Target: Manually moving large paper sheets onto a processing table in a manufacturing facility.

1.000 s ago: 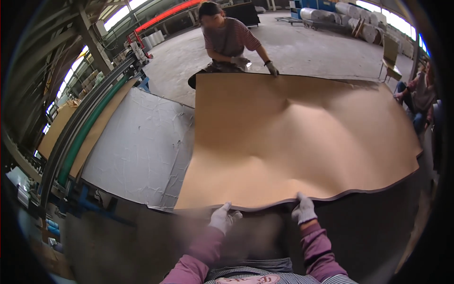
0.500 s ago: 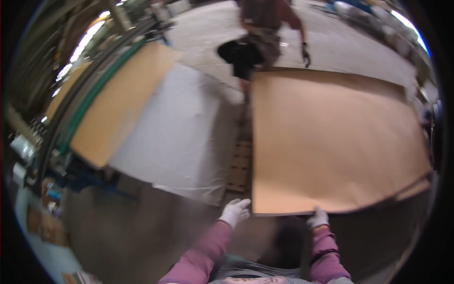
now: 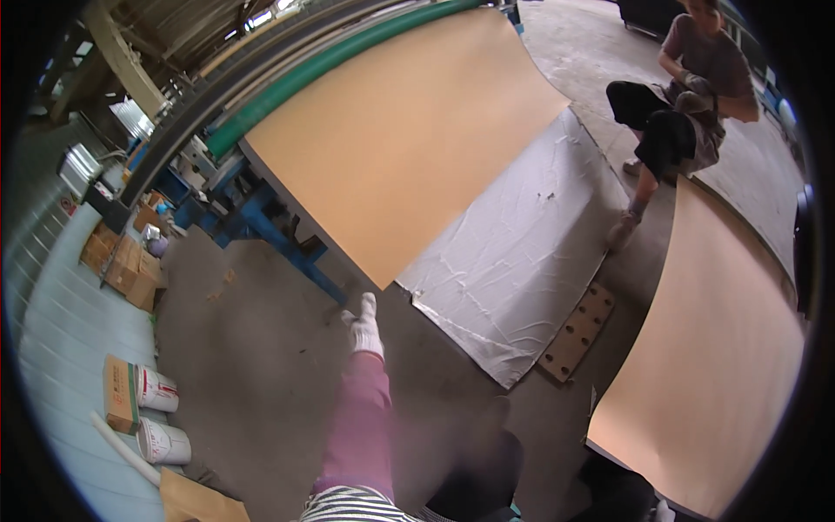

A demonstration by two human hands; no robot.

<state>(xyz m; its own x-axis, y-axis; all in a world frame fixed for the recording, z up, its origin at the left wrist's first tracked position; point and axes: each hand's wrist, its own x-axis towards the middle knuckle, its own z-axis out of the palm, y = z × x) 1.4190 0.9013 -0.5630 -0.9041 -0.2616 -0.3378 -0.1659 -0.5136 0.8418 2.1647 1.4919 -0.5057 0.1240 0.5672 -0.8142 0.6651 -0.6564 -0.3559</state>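
Note:
My left hand, in a white glove, reaches forward with its fingers extended and thumb apart. Its fingertips are close to the near corner of a tan sheet that hangs out from a machine with a green roller. Whether they touch it I cannot tell. At the lower right edge a small white patch, likely my gloved right hand, shows beside the near edge of another tan sheet; its fingers are hidden. A white, wrinkled covering lies below and right of the first sheet.
Another person with gloved hands stands at the far right, one leg raised. A wooden piece with holes lies beside the white covering. Blue machine legs, cardboard boxes and white buckets are at the left.
My view has swung left, bringing the machine's sheet to the middle. My left hand has extended toward its corner. My right hand, earlier at the other sheet's near edge, is now mostly out of view.

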